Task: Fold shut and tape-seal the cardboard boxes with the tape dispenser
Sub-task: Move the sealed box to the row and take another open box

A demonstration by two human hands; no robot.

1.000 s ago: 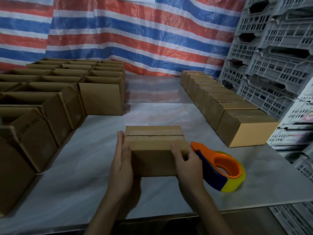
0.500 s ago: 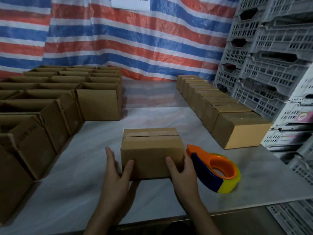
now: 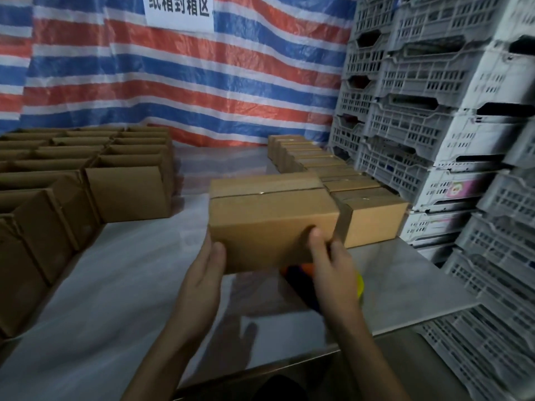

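Observation:
A closed cardboard box [image 3: 269, 218] with tape along its top seam hangs in the air above the table, held between both hands. My left hand [image 3: 207, 270] grips its lower left corner, thumb on the near face. My right hand [image 3: 330, 264] grips its lower right corner, thumb on the front face. The orange, blue and yellow tape dispenser [image 3: 301, 282] lies on the table under the box, mostly hidden by my right hand and wrist.
A row of sealed boxes [image 3: 367, 215] runs along the right side toward the striped tarp. Several open boxes [image 3: 127, 192] crowd the left side of the table [image 3: 121, 285]. Stacked grey plastic crates [image 3: 434, 125] stand at the right.
Both hands moved to the box's lower corners and lifted it off the table, carrying it up and to the right over the tape dispenser. The camera tilted up.

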